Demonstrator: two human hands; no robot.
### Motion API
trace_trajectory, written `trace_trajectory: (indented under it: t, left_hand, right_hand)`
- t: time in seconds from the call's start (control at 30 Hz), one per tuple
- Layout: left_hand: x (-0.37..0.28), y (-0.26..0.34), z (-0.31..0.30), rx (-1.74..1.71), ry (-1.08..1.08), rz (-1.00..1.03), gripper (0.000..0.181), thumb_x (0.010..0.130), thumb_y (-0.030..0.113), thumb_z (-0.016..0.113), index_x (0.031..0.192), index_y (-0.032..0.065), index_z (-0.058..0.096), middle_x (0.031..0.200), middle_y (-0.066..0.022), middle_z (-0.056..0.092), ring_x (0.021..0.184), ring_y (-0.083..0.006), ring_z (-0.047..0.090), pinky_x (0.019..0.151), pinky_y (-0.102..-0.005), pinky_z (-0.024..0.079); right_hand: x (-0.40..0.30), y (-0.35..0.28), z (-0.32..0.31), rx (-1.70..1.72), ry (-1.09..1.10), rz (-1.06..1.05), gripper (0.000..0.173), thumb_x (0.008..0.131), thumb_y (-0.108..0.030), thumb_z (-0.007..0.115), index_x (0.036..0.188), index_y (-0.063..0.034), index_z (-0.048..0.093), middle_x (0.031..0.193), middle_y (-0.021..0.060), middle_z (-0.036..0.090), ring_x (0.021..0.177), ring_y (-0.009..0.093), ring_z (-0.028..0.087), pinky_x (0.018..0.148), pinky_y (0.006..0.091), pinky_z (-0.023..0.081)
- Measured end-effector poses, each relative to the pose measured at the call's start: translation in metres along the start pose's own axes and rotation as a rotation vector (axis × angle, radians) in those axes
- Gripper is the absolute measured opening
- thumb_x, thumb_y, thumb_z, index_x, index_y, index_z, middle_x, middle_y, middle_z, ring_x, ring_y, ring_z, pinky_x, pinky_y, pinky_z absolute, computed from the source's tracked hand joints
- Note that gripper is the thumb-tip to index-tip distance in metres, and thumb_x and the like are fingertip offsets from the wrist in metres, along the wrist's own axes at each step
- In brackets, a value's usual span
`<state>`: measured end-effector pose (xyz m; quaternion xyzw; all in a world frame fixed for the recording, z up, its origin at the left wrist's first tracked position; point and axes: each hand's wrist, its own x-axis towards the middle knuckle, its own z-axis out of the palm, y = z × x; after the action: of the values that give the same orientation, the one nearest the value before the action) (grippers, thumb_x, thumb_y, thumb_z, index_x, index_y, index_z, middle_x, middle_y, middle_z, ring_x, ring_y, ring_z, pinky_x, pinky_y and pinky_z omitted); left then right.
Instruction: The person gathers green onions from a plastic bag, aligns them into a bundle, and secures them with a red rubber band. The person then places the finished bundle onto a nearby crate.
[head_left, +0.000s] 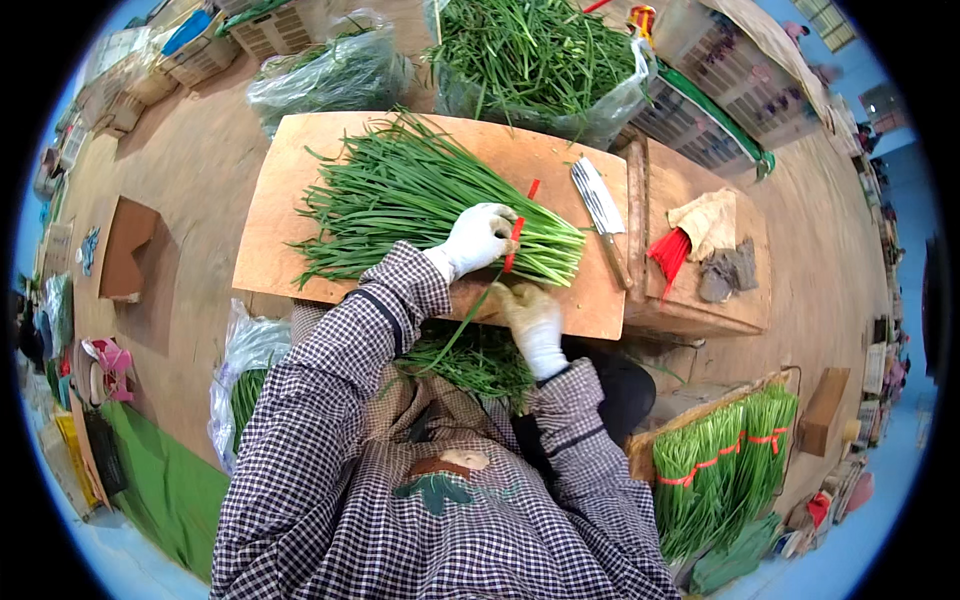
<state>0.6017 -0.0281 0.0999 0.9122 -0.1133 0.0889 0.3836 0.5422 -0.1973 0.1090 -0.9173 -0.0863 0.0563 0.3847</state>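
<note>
A large bundle of garlic chives (405, 199) lies across the wooden board (281, 161), leaf tips to the left and pale cut ends to the right. My left hand (480, 238), in a white glove, grips the bundle beside a red tie (514, 245) that crosses the stems. Another bit of red strip (534, 189) shows past the bundle's far side. Below the stems, at the board's near edge, my gloved right hand (534, 319) pinches a loose green leaf (466, 321) that hangs towards my lap. A cleaver-like knife (600, 199) rests right of the stem ends.
On the wooden side stand (679, 169) lie red strips (670, 253), a tan cloth (709, 217) and a grey cloth (727, 274). Tied chive bundles (724, 457) stand at lower right. A big bag of chives (536, 60) sits beyond the board. Loose leaves (472, 356) cover my lap.
</note>
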Motion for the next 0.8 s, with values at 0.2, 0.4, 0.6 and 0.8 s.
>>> trace_trajectory:
  t: [0.2, 0.4, 0.6, 0.8]
  left_hand:
    - [-0.01, 0.004, 0.008, -0.029, 0.031, -0.027, 0.017, 0.065, 0.017, 0.076, 0.07, 0.0031, 0.066, 0.109, -0.0111, 0.062, 0.104, -0.03, 0.054, 0.091, -0.0379, 0.043]
    - [-0.017, 0.009, 0.012, 0.061, 0.139, 0.022, 0.014, 0.067, 0.016, 0.072, 0.07, 0.0055, 0.063, 0.109, -0.0056, 0.062, 0.107, -0.027, 0.051, 0.095, -0.0387, 0.037]
    - [-0.028, 0.02, 0.019, 0.134, 0.234, 0.045, 0.016, 0.069, 0.016, 0.072, 0.073, 0.0065, 0.059, 0.116, -0.0063, 0.058, 0.118, -0.0294, 0.046, 0.104, -0.048, 0.029]
    - [-0.025, 0.026, 0.015, 0.134, 0.161, -0.055, 0.016, 0.074, 0.021, 0.069, 0.078, 0.0063, 0.066, 0.118, -0.0064, 0.057, 0.122, -0.0276, 0.044, 0.107, -0.0467, 0.025]
  right_hand:
    - [0.005, 0.008, 0.057, 1.04, -0.193, 0.558, 0.025, 0.088, -0.02, 0.054, 0.073, -0.0021, 0.064, 0.056, 0.0043, 0.057, 0.045, 0.012, 0.047, 0.042, 0.0243, 0.035]
    - [-0.04, -0.029, -0.006, 0.064, -0.956, 0.007, 0.023, 0.089, -0.019, 0.053, 0.096, -0.0039, 0.068, 0.074, 0.0123, 0.066, 0.057, 0.018, 0.061, 0.06, 0.0299, 0.049]
    - [0.107, -0.013, -0.042, -0.109, 0.131, -0.119, 0.028, 0.084, -0.023, 0.06, 0.106, -0.0049, 0.063, 0.084, 0.018, 0.066, 0.077, 0.032, 0.064, 0.07, 0.0389, 0.051]
    - [0.2, 0.018, 0.009, -0.38, -0.153, -0.016, 0.04, 0.078, -0.034, 0.064, 0.113, -0.0137, 0.063, 0.1, 0.0122, 0.066, 0.094, 0.031, 0.062, 0.079, 0.0399, 0.049]
